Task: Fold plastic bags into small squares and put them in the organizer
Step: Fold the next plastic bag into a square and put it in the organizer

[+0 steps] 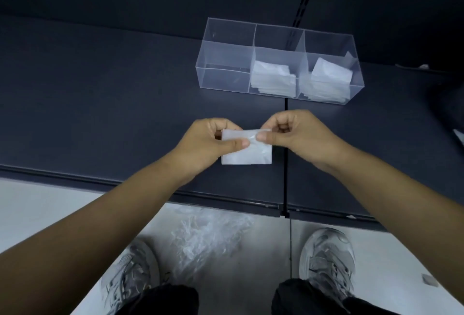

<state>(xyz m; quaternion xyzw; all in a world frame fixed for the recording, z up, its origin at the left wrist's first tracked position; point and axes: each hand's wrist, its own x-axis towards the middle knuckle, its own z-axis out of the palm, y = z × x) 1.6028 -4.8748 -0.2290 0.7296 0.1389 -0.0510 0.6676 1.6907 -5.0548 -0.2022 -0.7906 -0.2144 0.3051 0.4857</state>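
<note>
Plastic bag point(247, 150) nearly square: you pinch it w/ left hand point(213, 139), right hand point(296, 133). Organizer point(276, 61): 2 bins stocked, left bin empty; loose bags point(208, 236) remain.

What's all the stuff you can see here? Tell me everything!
folded bag: one, white, over the shelf's front, between the hands
organizer: one, clear, three compartments, at the shelf's back
folded-bag stacks: two, white, in the middle and right compartments
loose bags: one pile, clear, on the floor between the shoes
shelf: one, dark blue-grey, under the organizer
shoes: two, grey, on the floor
left hand: pinches the folded bag's left side
right hand: pinches its top edge
</note>
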